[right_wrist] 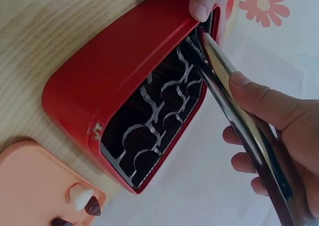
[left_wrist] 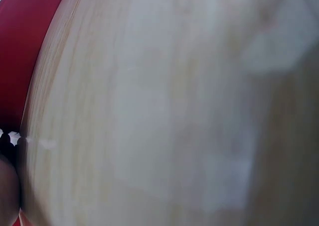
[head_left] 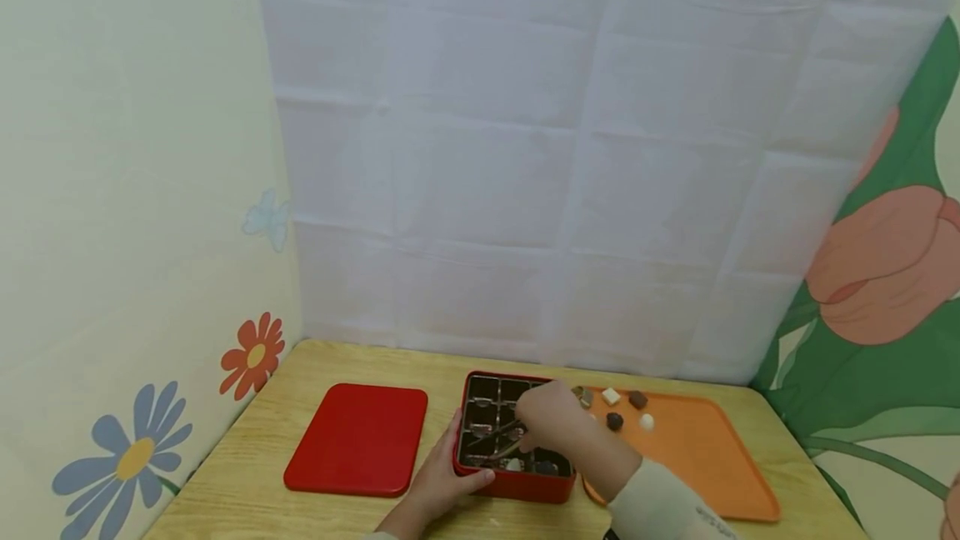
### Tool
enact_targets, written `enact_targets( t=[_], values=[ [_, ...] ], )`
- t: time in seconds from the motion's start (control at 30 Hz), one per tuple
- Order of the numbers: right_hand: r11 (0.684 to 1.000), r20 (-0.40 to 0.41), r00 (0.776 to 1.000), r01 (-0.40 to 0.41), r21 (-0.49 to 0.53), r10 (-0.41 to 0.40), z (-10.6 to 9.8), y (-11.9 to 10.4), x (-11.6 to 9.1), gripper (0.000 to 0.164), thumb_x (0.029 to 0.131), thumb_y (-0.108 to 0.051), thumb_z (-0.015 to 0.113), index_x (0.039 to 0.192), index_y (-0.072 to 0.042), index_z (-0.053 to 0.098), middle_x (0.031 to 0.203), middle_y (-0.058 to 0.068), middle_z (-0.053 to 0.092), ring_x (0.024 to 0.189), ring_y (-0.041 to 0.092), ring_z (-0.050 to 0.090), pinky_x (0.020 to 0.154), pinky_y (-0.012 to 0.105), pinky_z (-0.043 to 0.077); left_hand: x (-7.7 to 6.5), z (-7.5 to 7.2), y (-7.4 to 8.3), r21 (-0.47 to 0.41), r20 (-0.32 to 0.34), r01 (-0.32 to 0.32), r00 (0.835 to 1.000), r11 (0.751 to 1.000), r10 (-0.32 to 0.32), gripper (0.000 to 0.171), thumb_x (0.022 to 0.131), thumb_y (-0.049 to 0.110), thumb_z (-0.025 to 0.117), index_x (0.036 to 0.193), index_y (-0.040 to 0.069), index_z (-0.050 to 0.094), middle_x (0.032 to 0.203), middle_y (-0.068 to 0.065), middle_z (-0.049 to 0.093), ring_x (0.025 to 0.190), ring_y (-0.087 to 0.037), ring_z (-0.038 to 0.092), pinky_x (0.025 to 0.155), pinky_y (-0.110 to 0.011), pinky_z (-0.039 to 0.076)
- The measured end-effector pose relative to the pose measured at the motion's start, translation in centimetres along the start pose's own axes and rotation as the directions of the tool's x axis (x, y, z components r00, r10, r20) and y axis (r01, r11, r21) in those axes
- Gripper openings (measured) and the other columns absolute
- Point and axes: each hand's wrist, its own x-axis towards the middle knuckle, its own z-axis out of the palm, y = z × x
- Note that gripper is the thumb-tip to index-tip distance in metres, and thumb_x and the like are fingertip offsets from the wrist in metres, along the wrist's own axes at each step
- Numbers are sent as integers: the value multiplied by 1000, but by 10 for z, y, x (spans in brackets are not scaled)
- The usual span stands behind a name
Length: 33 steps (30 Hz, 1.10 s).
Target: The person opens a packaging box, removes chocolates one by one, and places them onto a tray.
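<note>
A red box (head_left: pixel 517 486) with a dark divided insert (right_wrist: pixel 144 116) stands on the table. My left hand (head_left: pixel 438 486) grips its near left corner, thumb over the rim. My right hand (head_left: pixel 551 419) holds metal tongs (right_wrist: pixel 239 116) above the box. In the right wrist view, the tong tips reach into the corner compartment beside my left thumb (right_wrist: pixel 202 9); what lies between them is hidden. Near the front of the box lie a pale chocolate (head_left: pixel 513 465) and a dark one (head_left: pixel 546 467). The left wrist view shows mostly blurred table.
An orange tray (head_left: pixel 697 457) lies to the right, partly behind my right forearm. On its left part are several chocolates, among them a white square (head_left: pixel 611 396), a brown piece (head_left: pixel 637 399) and a white round one (head_left: pixel 647 422). A red lid (head_left: pixel 358 440) lies left.
</note>
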Motion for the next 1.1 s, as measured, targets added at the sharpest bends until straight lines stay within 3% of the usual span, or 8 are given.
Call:
enact_targets(
  t=[0.23, 0.43, 0.73, 0.93, 1.1],
  values=[
    [1000, -11, 1000, -12, 20, 13, 1, -4, -1, 40, 76, -49, 80, 59, -21, 57, 56, -10, 51, 50, 5, 47, 50, 25, 45, 1, 0, -1, 15, 1, -4, 1000, 1000, 4, 112, 77, 47, 80, 159, 14, 11, 157, -24, 30, 141, -47, 34, 106, -67, 34],
    [999, 27, 999, -19, 38, 18, 2, -7, -1, 35, 79, -46, 78, 61, -21, 61, 58, -11, 53, 51, 4, 48, 50, 24, 45, -1, 0, -1, 29, 4, 21, 1000, 999, -21, 114, 76, 49, 80, 159, 15, 10, 157, -24, 28, 141, -49, 31, 104, -68, 35],
    [1000, 30, 999, -17, 1, 17, 1, -8, -2, 35, 80, -48, 76, 62, -21, 63, 58, -10, 54, 51, 5, 49, 51, 24, 46, -1, 0, 0, 37, 1, 34, 999, 999, -34, 114, 76, 48, 81, 160, 17, 9, 159, -22, 27, 141, -48, 31, 104, -69, 34],
    [997, 12, 1000, -13, 75, 12, 4, -1, -5, 33, 80, -45, 77, 63, -22, 61, 58, -10, 52, 51, 5, 45, 52, 23, 43, 0, 1, 0, 39, -6, 25, 1000, 999, -25, 114, 75, 46, 82, 159, 17, 10, 159, -22, 28, 141, -47, 33, 105, -68, 34],
    [985, 4, 1000, -14, 174, 13, 6, 9, -9, 22, 81, -42, 77, 74, -23, 69, 65, -11, 57, 55, 4, 47, 54, 23, 41, -1, 0, 2, 43, -7, 33, 999, 999, -33, 113, 76, 46, 82, 159, 17, 11, 158, -22, 28, 141, -48, 33, 103, -69, 35]
  ],
)
